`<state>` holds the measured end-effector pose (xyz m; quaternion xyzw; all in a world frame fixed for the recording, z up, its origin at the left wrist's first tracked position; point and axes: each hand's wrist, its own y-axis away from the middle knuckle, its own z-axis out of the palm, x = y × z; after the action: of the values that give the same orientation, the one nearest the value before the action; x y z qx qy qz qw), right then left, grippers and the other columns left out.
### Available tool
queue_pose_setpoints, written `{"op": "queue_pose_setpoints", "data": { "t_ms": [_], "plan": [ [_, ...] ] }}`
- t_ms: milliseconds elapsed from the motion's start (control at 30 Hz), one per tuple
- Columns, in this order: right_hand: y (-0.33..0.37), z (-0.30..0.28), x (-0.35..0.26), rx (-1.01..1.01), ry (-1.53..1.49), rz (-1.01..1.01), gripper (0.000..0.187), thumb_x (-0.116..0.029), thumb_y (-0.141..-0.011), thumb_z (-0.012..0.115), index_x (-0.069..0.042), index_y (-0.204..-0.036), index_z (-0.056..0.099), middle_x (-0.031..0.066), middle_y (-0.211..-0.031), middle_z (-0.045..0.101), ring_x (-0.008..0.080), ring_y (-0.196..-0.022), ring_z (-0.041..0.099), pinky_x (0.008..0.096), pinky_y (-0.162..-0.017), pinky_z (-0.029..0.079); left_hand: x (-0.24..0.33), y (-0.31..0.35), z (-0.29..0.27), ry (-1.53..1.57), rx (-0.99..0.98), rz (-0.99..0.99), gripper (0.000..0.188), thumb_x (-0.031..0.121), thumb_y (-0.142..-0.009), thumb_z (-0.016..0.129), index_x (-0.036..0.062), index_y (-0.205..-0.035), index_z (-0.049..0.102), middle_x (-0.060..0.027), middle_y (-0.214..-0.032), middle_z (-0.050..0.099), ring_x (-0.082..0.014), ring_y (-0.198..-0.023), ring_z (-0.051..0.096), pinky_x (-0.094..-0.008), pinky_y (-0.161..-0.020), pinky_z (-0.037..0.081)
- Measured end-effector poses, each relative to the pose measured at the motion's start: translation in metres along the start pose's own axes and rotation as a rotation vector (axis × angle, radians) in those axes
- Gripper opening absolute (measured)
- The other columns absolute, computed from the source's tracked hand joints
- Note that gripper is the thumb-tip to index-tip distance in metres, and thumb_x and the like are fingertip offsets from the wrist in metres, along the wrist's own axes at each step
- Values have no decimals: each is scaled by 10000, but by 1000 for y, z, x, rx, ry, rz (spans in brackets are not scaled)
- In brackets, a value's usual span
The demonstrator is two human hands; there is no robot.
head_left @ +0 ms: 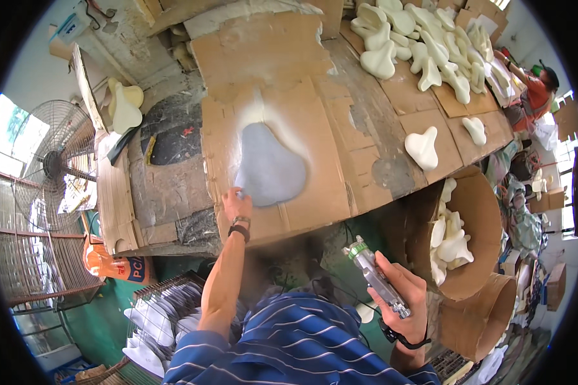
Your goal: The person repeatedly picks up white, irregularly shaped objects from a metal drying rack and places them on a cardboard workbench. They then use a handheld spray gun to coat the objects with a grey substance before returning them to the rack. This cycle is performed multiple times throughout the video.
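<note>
A grey bicycle-saddle-shaped pad (271,168) lies on the cardboard-covered table, its narrow end pointing away from me. My left hand (238,208) is closed at the pad's near left edge, with thumb and fingers gripping the rim; the fingertips are partly hidden. Off the table's front edge, at my right side, my right hand (404,292) is wrapped around a metal spray gun (377,277) with a green ring at its front. The gun points up and to the left. Pale overspray surrounds the pad's far end on the cardboard sheet (263,58).
Many cream saddle-shaped pieces (424,45) are heaped at the far right, with a single one (422,149) nearer. A cardboard box (478,276) of white pieces stands right. Grey pieces fill a wire rack (157,321) below left. A fan (54,165) stands left; another person (534,96) works far right.
</note>
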<state>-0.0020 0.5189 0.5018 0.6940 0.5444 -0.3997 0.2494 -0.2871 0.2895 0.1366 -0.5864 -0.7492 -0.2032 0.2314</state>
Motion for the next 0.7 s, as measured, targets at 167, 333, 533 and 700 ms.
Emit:
{"op": "queue_pose_setpoints", "data": {
  "t_ms": [167,333,533,700],
  "plan": [
    [2,4,-11,-57,-45,9,531,30,-789,727,14,-1308,614,149,-884,683,228,-746,663,291,-679,506,-31,-55,24,1498,-366,-677,59,89,-829,646,93,-856,595,-49,-823,584,-239,-742,603,-414,-702,520],
    [10,11,4,-92,-32,16,606,77,-758,730,0,-1344,595,152,-886,673,240,-710,644,294,-678,512,94,-72,-64,1873,-502,-397,114,46,-789,573,58,-901,596,-74,-853,656,-225,-755,623,-361,-696,508],
    [6,31,3,-169,-51,51,508,30,-805,727,19,-1301,619,152,-871,680,213,-709,641,289,-671,503,121,-23,-242,2062,-291,-247,337,74,-776,564,12,-1101,630,-115,-1066,674,-277,-978,664,-430,-864,554],
    [-4,66,-9,-314,-46,1,452,-22,-815,725,61,-1250,633,171,-906,696,216,-743,661,293,-715,518,8,50,-299,1882,185,-222,423,133,-791,527,23,-1190,617,-103,-1142,684,-288,-1051,654,-459,-960,507]
  ]
}}
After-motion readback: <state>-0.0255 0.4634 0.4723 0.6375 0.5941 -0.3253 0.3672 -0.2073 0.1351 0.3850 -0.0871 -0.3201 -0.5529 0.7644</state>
